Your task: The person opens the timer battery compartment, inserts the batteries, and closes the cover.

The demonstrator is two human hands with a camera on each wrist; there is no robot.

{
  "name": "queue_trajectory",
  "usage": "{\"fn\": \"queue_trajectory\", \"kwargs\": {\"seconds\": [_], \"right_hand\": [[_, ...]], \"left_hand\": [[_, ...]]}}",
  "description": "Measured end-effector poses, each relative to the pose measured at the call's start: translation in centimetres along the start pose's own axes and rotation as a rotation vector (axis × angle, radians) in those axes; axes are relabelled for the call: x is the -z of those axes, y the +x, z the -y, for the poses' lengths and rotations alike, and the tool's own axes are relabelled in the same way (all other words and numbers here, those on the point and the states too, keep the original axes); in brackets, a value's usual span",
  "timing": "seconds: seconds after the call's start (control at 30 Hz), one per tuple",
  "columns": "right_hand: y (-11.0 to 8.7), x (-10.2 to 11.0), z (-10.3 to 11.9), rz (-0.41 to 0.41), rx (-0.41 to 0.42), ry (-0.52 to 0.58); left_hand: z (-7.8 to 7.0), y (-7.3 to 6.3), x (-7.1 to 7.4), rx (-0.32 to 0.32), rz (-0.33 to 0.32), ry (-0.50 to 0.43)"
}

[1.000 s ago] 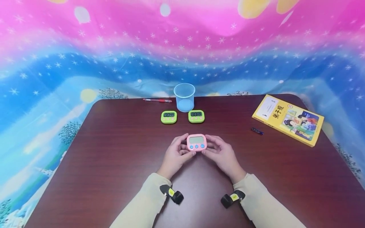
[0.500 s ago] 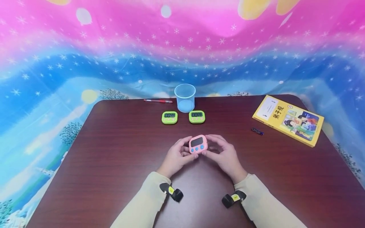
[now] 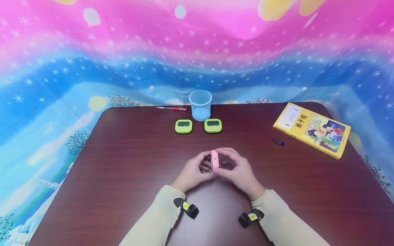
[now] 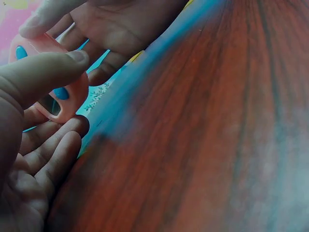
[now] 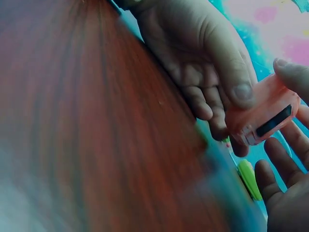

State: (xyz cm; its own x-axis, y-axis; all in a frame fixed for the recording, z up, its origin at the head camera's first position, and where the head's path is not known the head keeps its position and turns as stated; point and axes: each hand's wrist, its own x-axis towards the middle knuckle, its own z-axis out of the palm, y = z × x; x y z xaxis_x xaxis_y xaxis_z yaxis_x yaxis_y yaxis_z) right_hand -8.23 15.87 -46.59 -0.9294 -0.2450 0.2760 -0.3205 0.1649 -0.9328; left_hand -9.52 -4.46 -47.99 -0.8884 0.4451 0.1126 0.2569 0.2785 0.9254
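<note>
A pink digital timer [image 3: 215,160] with blue buttons is held between both hands near the middle of the table, its narrow side facing the head camera. My left hand [image 3: 194,172] pinches it, the thumb lying across the button face in the left wrist view. From the other side my right hand [image 3: 243,172] holds the timer's edge between thumb and fingers. The right wrist view shows the timer's back [image 5: 263,108] with a black strip. Its screen is mostly hidden behind the left thumb.
Two green digital timers [image 3: 183,126] [image 3: 213,125] lie beyond the hands, their displays lit. Behind them stands a clear blue cup [image 3: 200,106], with a red pen [image 3: 171,108] to its left. A yellow book [image 3: 312,130] and a small dark blue object [image 3: 278,141] lie right.
The pink timer has turned from showing its screen and buttons to showing its narrow side. Both hands keep hold and have shifted slightly nearer the body. The green timers' readings have changed.
</note>
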Motion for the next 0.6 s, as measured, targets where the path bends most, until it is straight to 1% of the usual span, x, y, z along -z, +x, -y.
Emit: {"fn": "queue_trajectory", "kwargs": {"seconds": [0.13, 0.23, 0.37, 0.43, 0.6], "right_hand": [[-0.1, -0.3, 0.0, 0.008, 0.017, -0.008], [-0.1, -0.5, 1.3, 0.01, 0.01, -0.015], [-0.2, -0.5, 3.3, 0.019, -0.006, -0.007], [-0.2, -0.4, 3.4, 0.028, -0.017, -0.012], [0.0, -0.2, 3.2, 0.065, -0.054, -0.087]], "left_hand": [[0.0, 0.0, 0.0, -0.021, 0.011, 0.032], [-0.1, -0.1, 0.0, -0.02, 0.009, 0.034], [-0.1, -0.1, 0.0, -0.014, 0.007, 0.009], [-0.1, -0.1, 0.0, -0.011, 0.006, -0.001], [-0.1, 0.0, 0.1, -0.005, 0.006, 0.014]]}}
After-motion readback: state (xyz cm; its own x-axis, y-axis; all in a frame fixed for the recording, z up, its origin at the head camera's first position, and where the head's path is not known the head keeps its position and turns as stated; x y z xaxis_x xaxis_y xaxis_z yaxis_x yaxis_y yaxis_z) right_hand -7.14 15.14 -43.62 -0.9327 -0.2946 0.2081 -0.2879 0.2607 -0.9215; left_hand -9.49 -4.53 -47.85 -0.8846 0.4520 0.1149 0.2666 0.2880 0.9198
